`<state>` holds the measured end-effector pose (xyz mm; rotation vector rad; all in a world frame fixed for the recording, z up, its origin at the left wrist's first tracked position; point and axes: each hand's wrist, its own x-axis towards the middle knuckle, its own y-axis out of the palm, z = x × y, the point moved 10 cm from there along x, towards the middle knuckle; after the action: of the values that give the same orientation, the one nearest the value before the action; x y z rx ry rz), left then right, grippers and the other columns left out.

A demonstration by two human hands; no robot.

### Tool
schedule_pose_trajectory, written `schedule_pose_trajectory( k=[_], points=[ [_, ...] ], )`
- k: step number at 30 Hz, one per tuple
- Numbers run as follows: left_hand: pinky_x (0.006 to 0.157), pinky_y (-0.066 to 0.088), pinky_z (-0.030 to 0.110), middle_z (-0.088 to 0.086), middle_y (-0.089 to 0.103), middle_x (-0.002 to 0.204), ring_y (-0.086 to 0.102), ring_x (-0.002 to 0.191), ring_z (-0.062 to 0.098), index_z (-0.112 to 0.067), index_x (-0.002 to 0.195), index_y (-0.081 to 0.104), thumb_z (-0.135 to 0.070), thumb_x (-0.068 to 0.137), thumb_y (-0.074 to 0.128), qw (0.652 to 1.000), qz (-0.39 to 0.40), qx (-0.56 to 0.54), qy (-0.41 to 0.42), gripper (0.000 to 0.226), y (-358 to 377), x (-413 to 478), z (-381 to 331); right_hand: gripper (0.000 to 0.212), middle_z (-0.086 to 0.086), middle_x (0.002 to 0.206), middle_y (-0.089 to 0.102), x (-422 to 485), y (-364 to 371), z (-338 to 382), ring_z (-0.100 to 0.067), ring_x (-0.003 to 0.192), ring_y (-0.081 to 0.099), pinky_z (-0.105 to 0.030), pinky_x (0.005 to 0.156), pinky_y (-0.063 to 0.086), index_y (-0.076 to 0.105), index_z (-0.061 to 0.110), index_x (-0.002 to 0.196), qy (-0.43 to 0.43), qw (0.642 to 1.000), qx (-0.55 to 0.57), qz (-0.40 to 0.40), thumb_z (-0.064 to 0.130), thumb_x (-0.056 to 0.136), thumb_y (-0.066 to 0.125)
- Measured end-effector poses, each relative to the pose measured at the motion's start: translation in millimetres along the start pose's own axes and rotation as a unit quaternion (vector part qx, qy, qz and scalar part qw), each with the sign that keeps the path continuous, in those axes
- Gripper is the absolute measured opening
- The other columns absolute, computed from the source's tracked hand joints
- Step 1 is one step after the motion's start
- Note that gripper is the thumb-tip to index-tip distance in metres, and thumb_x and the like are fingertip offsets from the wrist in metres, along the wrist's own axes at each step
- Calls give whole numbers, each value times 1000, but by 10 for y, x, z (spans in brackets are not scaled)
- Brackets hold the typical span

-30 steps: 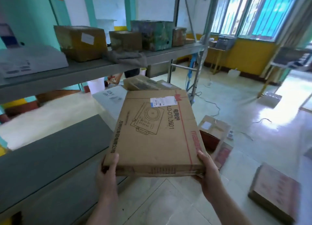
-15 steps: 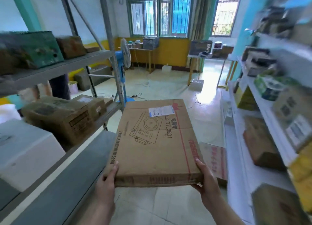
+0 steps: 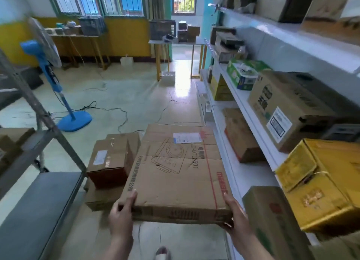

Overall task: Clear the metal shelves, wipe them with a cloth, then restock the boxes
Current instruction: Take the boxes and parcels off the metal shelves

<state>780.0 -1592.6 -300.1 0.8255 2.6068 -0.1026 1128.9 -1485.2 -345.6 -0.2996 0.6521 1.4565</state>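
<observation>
Flat cardboard box held in the air, to the right of the grey metal shelf.
Left hand and right hand grasp its near corners, thumbs on top; the other fingers are hidden underneath.

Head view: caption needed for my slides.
Left hand and right hand carry a flat cardboard box past stocked white shelves.
</observation>
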Motion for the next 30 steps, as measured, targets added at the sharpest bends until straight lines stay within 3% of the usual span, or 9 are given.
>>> schedule_pose_trajectory(
  k=[4,7,10,14,20,23,26,28,30],
  points=[
    [68,45,25,0,67,95,62,91,18,-10,107,66,-25,90,73,998,49,42,-15,23,653,737,81,32,-6,105,77,664,67,98,-30,98,70,-36,68,56,71,27,117,18,999,11,-43,44,91,68],
    [66,44,25,7,66,101,59,86,16,-4,114,64,-25,90,74,990,91,95,-49,33,1133,1341,143,33,-5,104,78,1097,147,230,-29,98,69,-36,69,55,72,26,116,37,995,15,-88,45,89,71],
    [73,46,33,15,66,115,61,97,25,-1,116,62,-32,88,75,979,133,130,-83,44,1664,1887,201,41,-11,115,74,1545,201,367,-33,104,67,-38,73,55,72,25,118,51,989,35,-137,47,84,74],
    [68,42,31,14,62,113,57,99,26,-1,116,60,-31,91,73,966,150,184,-103,41,2118,2301,233,39,-14,113,74,1959,220,410,-33,100,68,-37,73,54,71,20,119,80,984,35,-158,43,88,72],
    [60,35,28,14,62,105,53,86,22,2,109,61,-33,91,72,944,138,269,-134,41,2583,2929,543,29,-6,102,77,2777,258,419,-24,91,71,-29,59,54,70,22,114,146,980,-26,-136,41,92,69],
    [64,36,33,17,65,107,54,84,23,-5,93,60,-39,90,73,930,100,306,-177,37,2670,3174,827,48,-7,109,75,3242,231,174,-26,100,68,-36,72,54,67,23,123,217,967,-52,-119,53,85,72],
    [76,40,37,16,68,108,59,95,29,-7,90,64,-44,87,75,925,67,319,-197,39,2895,3520,1182,74,-2,130,67,3923,84,-52,-29,123,58,-47,102,48,69,37,114,259,952,-109,-118,83,56,75],
    [83,42,38,13,69,104,60,99,29,-9,90,66,-41,88,75,927,47,314,-197,33,3196,3915,1517,77,3,132,67,4737,-89,-336,-25,128,57,-50,114,40,72,44,106,246,954,-153,-83,92,46,69],
    [89,45,40,10,70,104,61,102,29,-12,94,68,-42,86,76,928,49,315,-194,32,3488,4255,1867,93,6,130,68,5400,-175,-436,-21,127,59,-49,116,39,71,37,120,226,953,-189,-70,95,48,67]
  ],
)
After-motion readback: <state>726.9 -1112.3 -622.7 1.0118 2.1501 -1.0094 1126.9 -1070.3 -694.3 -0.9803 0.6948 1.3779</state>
